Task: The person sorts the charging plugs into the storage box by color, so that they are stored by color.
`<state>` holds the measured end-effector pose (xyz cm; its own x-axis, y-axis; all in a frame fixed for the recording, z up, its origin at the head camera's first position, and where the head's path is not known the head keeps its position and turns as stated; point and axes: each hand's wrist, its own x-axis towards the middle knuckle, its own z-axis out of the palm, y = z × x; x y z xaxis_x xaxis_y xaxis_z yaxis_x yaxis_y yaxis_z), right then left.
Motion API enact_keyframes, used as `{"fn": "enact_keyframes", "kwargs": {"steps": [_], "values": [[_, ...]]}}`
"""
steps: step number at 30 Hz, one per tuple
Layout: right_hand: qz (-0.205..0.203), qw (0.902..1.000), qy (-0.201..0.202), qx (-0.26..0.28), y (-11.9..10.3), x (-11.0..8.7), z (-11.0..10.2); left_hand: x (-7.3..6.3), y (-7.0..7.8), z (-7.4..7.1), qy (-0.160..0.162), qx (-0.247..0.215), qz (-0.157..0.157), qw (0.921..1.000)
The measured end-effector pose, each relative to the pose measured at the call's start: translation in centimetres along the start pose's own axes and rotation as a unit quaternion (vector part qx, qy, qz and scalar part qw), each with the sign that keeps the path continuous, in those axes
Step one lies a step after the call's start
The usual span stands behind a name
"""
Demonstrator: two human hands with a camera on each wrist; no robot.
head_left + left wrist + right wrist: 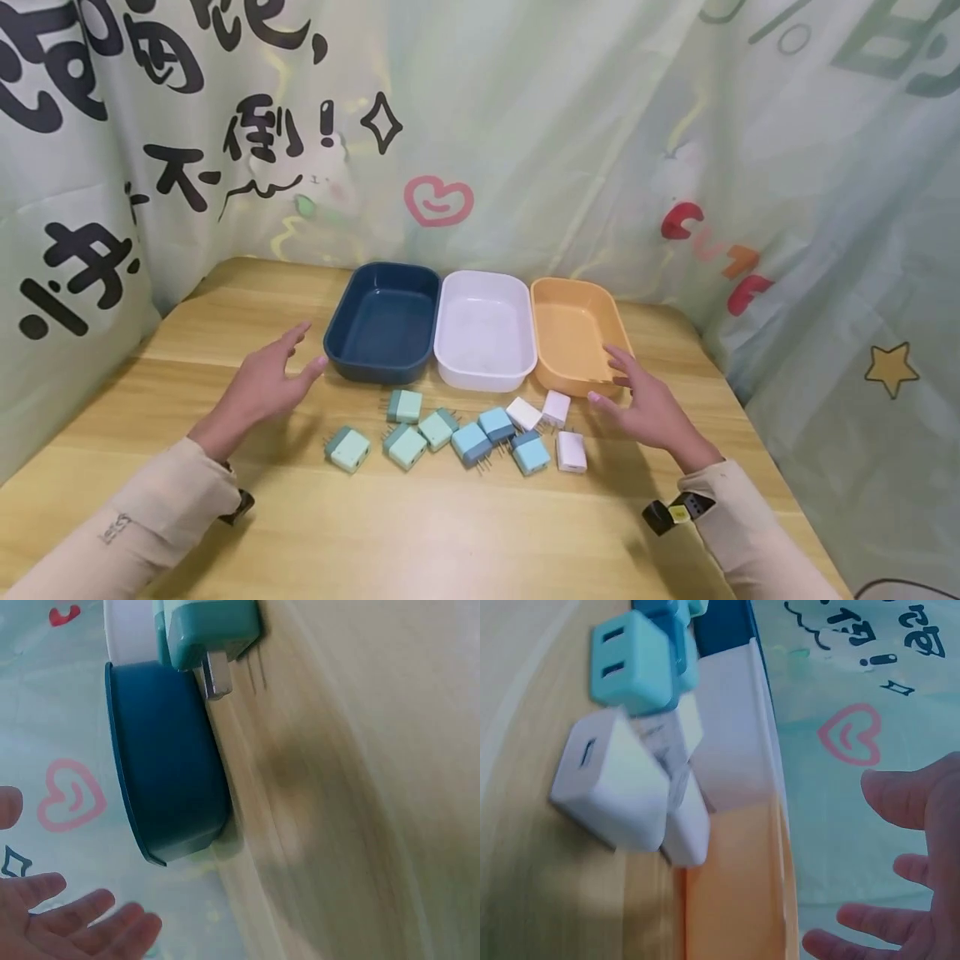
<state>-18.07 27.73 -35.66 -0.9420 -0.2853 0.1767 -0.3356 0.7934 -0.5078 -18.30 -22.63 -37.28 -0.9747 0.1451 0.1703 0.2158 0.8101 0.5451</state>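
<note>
My left hand (262, 383) hovers over the table left of the navy tray (341, 354), its fingers spread and holding nothing. On the other side, my right hand (648, 404) is held over the front right of the orange tray (573, 387), fingers apart and free of any object. Between the hands lie several USB charger plugs: green chargers (406, 447) at the left, blue chargers (472, 443) in the middle and white chargers (572, 452) at the right. In the right wrist view, a white charger (611, 780) shows its port. A green charger (214, 634) shows its metal prongs in the left wrist view.
A white tray (486, 379) stands between the navy and orange trays, all side by side behind the chargers. The wooden table (420, 533) is backed by a printed curtain (540, 150) that also hangs along both sides.
</note>
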Motion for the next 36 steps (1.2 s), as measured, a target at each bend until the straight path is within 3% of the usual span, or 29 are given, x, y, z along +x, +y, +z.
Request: {"fn": "enact_keyframes", "kwargs": {"steps": [3, 8, 15, 25, 30, 36], "values": [[-0.011, 0.9989, -0.01, 0.044, -0.4, 0.5, 0.2, 0.6, -0.2, -0.1, 0.0, -0.032, -0.011, 0.9994], [-0.013, 0.9928, -0.032, 0.114, -0.8, 1.1, 0.9, 1.4, -0.9, -0.3, -0.03, -0.077, -0.056, 0.995], [-0.009, 0.9865, -0.05, 0.156, -1.1, 2.2, 1.6, 2.3, -1.5, 0.1, -0.074, -0.172, -0.115, 0.9756], [0.006, 0.9703, -0.092, 0.224, -1.8, 3.6, 2.7, 3.3, -2.2, 0.9, -0.094, -0.201, -0.138, 0.9653], [0.029, 0.9615, -0.127, 0.242, -2.7, 4.0, 3.2, 3.5, -2.7, 1.2, -0.107, -0.231, -0.156, 0.9542], [0.041, 0.9562, -0.137, 0.255, -3.4, 4.8, 3.1, 4.6, -2.8, 1.3, -0.112, -0.281, -0.165, 0.9389]]}}
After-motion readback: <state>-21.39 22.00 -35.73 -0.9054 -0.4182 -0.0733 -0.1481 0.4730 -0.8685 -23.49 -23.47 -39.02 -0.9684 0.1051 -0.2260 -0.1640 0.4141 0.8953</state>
